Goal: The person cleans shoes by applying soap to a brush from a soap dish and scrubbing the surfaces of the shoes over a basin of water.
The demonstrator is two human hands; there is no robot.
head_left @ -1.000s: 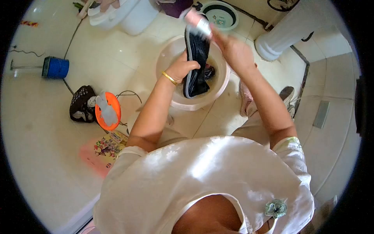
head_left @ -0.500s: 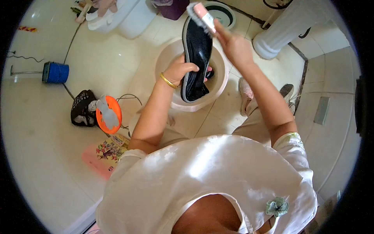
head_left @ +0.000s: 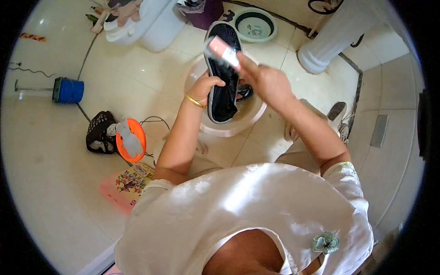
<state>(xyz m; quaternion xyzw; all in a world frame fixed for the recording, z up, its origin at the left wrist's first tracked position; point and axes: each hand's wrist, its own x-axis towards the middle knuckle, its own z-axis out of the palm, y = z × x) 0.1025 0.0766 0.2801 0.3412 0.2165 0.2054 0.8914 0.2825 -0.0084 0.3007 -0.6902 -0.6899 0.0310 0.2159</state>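
Note:
Over a pale pink basin (head_left: 195, 75) I see a black shoe (head_left: 224, 98) with a light sole edge, its toe pointing away from me. My left hand (head_left: 204, 88), wearing a gold bangle, is closed around the shoe's middle, thumb on top. My right hand (head_left: 270, 82) grips a scrub brush (head_left: 224, 52) with a pink back and pale bristles. The brush lies across the front part of the shoe and is slightly blurred. Another dark item (head_left: 245, 91), perhaps a second shoe, sits in water in the basin, partly hidden.
Behind the basin are a green-rimmed white washbowl (head_left: 255, 26) and a purple bin (head_left: 201, 16). A white pedestal (head_left: 321, 50) stands at the right. To the left lie a blue container (head_left: 68, 90), a black mesh bag (head_left: 100, 133) and an orange-rimmed item (head_left: 137, 126).
The brush has moved down and left, from the shoe's toe tip onto its front part. The shoe has shifted slightly left, still in my left hand.

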